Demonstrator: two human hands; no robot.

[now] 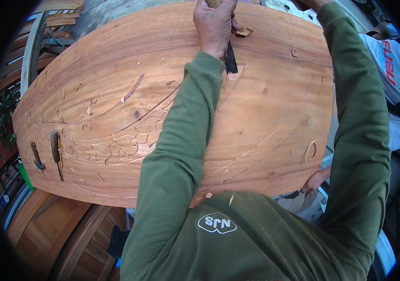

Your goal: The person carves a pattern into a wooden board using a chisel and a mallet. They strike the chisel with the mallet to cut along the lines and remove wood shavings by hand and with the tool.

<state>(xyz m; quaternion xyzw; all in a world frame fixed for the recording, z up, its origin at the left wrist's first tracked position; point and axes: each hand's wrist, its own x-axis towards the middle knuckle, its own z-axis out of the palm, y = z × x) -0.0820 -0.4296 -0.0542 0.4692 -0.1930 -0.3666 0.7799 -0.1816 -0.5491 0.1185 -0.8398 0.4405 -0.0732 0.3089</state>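
Chisel (231, 60) stands blade-down on the upper middle of the plank (265, 117), with its dark blade touching the wood at the corner of a cut groove. Left hand (215, 24) is wrapped shut around the chisel's handle, whose pale top shows above the fist at the upper edge of the view. Left sleeve (181, 140), olive green, runs from the lower centre up across the plank to that hand. Right sleeve (359, 117) rises along the plank's right side, and the right hand is cut off by the upper edge, so its grip cannot be told. A wood chip (244, 32) lies just beside the left hand, to its right. The plank is wide and reddish-brown, with carved leaf work (129, 140) in its lower left part and long curved grooves (275, 136) across the right half. Two spare tools (55, 152) with dark handles lie on the plank near its left end, well apart from the chisel. Another person's hand (316, 180) holds the plank's lower right edge, and that person's white shirt (392, 70) shows at the right rim.
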